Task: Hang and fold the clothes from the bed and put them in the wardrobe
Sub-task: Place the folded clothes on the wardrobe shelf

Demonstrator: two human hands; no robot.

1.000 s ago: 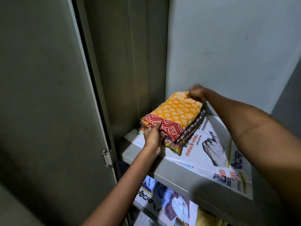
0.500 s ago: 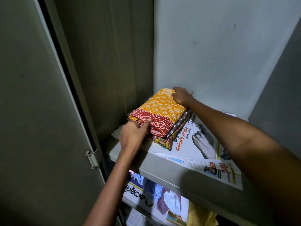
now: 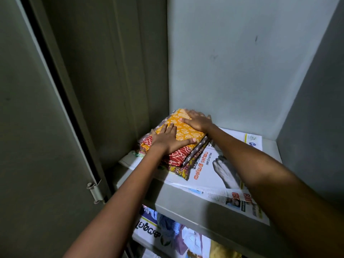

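A newspaper [image 3: 221, 164] lies spread flat on a grey metal shelf [image 3: 186, 202] — its page shows a photo of pressed-together palms and orange print. Another newspaper sheet [image 3: 149, 233] lines the shelf below, and a small metal hinge [image 3: 95, 191] sits on the door edge at left.

The left hand [image 3: 166, 140] and right hand [image 3: 197, 122] press flat on the folded orange cloth [image 3: 183, 131]. The cloth tops a pile on the newspaper-lined wardrobe shelf [image 3: 178, 197].

A grey metal wardrobe shelf [image 3: 182, 203] carries a spread printed newspaper sheet [image 3: 214, 175], and directly on it, under the flat fingers [image 3: 168, 130], sits a stack of folded patterned cloths [image 3: 183, 146].
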